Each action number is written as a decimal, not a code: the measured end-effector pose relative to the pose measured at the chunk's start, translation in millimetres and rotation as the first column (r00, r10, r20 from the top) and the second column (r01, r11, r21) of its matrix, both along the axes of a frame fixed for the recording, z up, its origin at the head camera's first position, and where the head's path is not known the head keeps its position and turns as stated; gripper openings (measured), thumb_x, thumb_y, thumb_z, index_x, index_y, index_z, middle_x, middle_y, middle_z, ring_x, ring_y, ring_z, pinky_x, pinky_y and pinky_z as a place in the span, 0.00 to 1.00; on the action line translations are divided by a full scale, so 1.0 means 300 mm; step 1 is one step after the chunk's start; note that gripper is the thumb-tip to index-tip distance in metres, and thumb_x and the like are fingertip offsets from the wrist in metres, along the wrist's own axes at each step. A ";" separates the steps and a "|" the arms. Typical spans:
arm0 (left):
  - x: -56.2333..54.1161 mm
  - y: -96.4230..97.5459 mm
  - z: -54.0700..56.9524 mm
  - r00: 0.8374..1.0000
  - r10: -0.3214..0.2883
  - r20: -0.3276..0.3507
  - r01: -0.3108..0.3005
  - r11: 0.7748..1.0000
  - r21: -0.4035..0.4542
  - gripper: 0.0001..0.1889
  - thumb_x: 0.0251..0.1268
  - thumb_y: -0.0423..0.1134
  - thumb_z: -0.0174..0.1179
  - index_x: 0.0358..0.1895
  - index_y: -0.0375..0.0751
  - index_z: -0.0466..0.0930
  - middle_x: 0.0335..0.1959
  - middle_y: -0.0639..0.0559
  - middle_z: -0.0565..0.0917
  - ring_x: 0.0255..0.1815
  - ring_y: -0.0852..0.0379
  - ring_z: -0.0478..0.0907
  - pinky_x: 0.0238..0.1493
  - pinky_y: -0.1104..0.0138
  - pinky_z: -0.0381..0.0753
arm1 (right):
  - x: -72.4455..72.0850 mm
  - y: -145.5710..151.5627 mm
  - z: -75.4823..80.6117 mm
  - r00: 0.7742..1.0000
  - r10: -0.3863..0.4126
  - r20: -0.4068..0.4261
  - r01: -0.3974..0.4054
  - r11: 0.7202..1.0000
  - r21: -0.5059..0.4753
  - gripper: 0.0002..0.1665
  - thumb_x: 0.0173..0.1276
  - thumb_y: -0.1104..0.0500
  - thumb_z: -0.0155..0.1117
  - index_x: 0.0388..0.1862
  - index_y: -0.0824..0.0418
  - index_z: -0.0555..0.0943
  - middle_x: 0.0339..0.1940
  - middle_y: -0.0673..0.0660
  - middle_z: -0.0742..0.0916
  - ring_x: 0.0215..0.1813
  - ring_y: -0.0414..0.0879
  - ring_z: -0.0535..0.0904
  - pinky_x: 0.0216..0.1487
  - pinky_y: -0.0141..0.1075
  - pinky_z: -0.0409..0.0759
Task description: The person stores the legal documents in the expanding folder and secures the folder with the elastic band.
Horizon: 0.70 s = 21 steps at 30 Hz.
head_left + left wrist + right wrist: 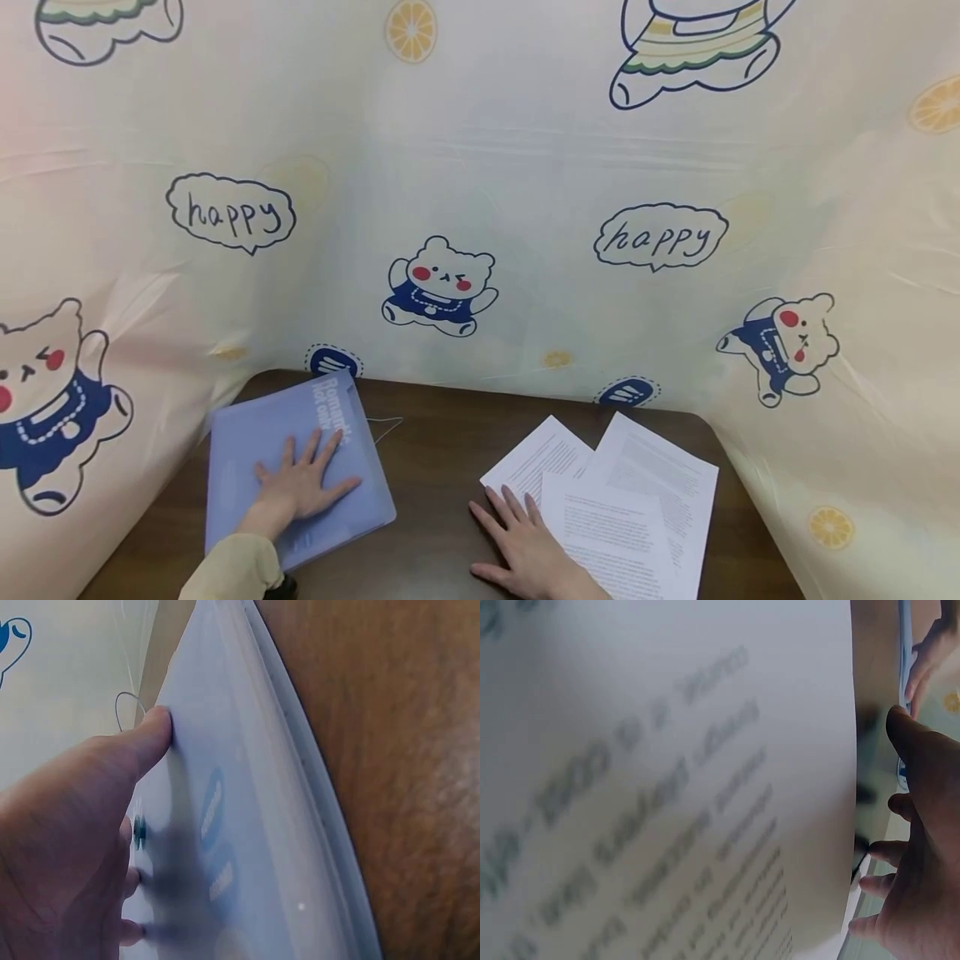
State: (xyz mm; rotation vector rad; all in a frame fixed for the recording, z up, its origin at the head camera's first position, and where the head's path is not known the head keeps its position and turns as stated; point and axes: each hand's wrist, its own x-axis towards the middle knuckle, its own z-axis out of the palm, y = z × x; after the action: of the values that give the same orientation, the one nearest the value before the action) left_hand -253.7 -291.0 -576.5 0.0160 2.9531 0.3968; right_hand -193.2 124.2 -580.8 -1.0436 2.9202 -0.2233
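A blue plastic document folder (pixel 240 450) with white lettering lies at an angle on the left of the table. My left hand (pixel 303 483) rests on its cover with the fingers spread. The left wrist view shows the layered edge of the folder (pixel 247 787) and a small green button (pixel 139 832) beside the fingers. My right hand (pixel 525 546) is spread low over the table, left of the printed sheets. Its fingertips are by the lower corner of the left sheet (pixel 540 454); whether they touch it I cannot tell. A front sheet (pixel 607 533) overlaps a rear right sheet (pixel 667 458).
A dark brown wooden table (pixel 431 467) lies beneath everything. A thin cord (pixel 386 419) sticks out past the folder's right side. A pale curtain (pixel 525 167) printed with bears and orange slices surrounds the table at the back and both sides.
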 end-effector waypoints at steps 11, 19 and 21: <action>0.025 0.074 0.018 0.999 -0.047 -0.011 0.047 0.999 -0.022 0.56 0.70 0.81 0.54 0.90 0.49 0.54 0.91 0.30 0.51 0.87 0.12 0.42 0.67 0.06 0.42 | 0.016 -0.041 0.004 0.999 0.033 -0.034 -0.033 0.999 0.008 0.48 0.80 0.23 0.53 0.90 0.45 0.64 0.90 0.60 0.69 0.89 0.63 0.66 0.80 0.70 0.69; 0.067 0.121 0.008 0.996 -0.086 -0.019 0.085 0.995 -0.049 0.56 0.69 0.82 0.54 0.89 0.50 0.56 0.91 0.32 0.54 0.88 0.14 0.45 0.69 0.08 0.44 | 0.037 -0.081 -0.006 0.997 0.074 0.017 -0.074 0.997 0.000 0.48 0.80 0.23 0.52 0.91 0.41 0.62 0.90 0.60 0.67 0.90 0.64 0.63 0.80 0.70 0.70; 0.078 0.132 0.008 0.995 -0.094 -0.026 0.093 0.994 -0.052 0.55 0.69 0.82 0.54 0.89 0.50 0.57 0.91 0.32 0.55 0.88 0.14 0.46 0.70 0.08 0.45 | 0.043 -0.090 -0.009 0.996 0.088 0.013 -0.088 0.996 -0.001 0.48 0.81 0.23 0.52 0.91 0.41 0.61 0.90 0.61 0.67 0.89 0.64 0.64 0.79 0.70 0.71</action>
State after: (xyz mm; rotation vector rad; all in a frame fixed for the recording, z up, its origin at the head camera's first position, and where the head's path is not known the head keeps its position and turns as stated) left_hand -230.3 -251.6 -573.9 0.1548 2.9747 0.3110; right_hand -180.3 97.3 -583.5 -1.1638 2.8547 -0.2271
